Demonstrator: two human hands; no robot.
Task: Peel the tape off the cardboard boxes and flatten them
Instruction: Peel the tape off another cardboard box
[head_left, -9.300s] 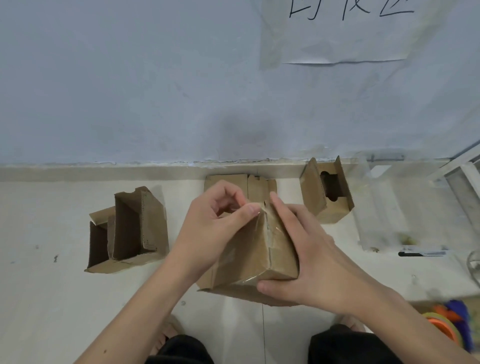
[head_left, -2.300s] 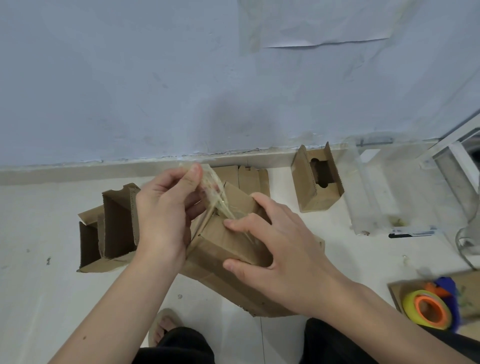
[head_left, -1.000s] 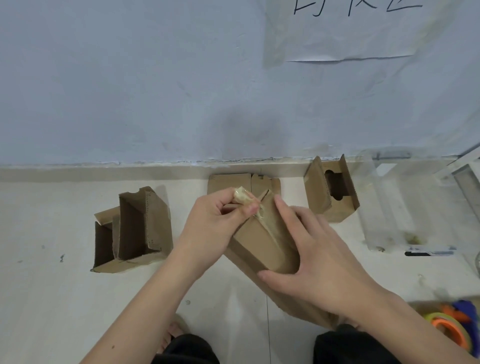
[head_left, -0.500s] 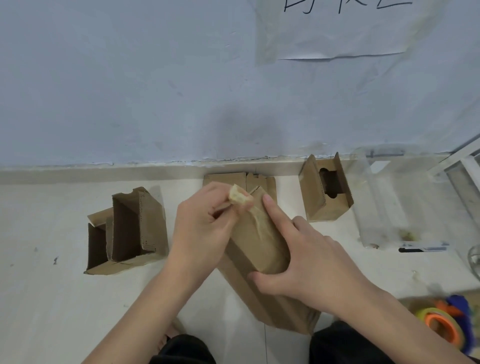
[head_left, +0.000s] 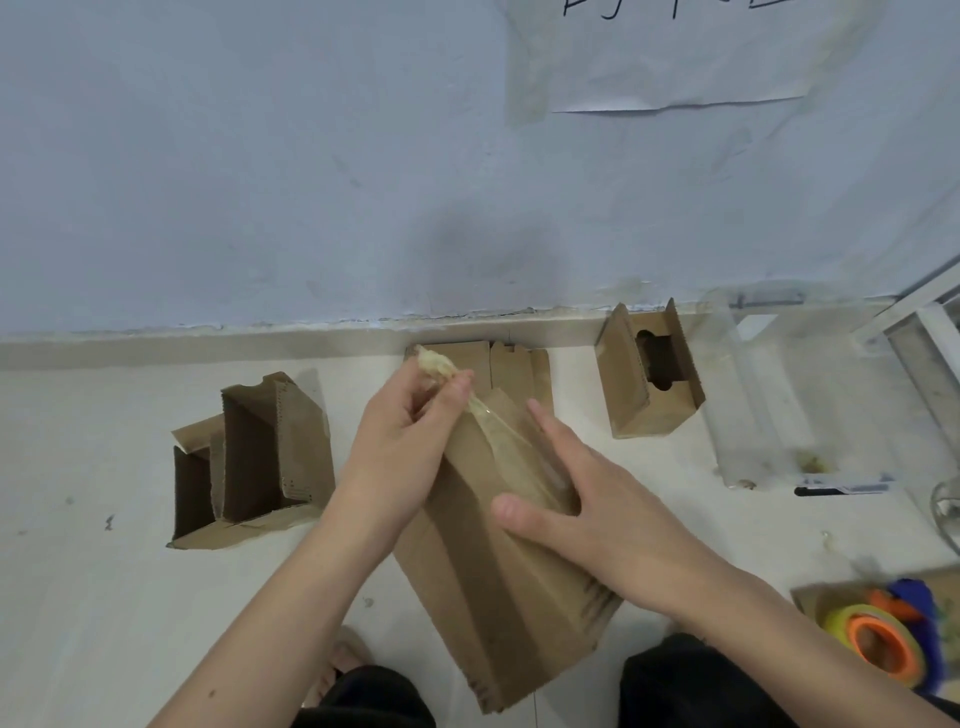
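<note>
A brown cardboard box (head_left: 498, 582) lies tilted in front of me, its far end raised. My left hand (head_left: 400, 441) pinches a bunched strip of clear tape (head_left: 441, 366) at the box's upper end; the strip stretches down onto the box's top face. My right hand (head_left: 587, 514) holds the box from the right, thumb on the near side and fingers laid along the top beside the tape.
Flat cardboard (head_left: 514, 364) lies against the wall behind the box. An opened box (head_left: 254, 457) stands at the left, another with a cutout (head_left: 649, 374) at the right. A clear plastic sheet (head_left: 763, 415), a pen (head_left: 841, 488) and a tape roll (head_left: 878, 639) are on the right floor.
My left hand has drawn the bunched tape up and away from the box's upper end, stretching the strip. The box now lies longer toward me, my right hand spread wider on it.
</note>
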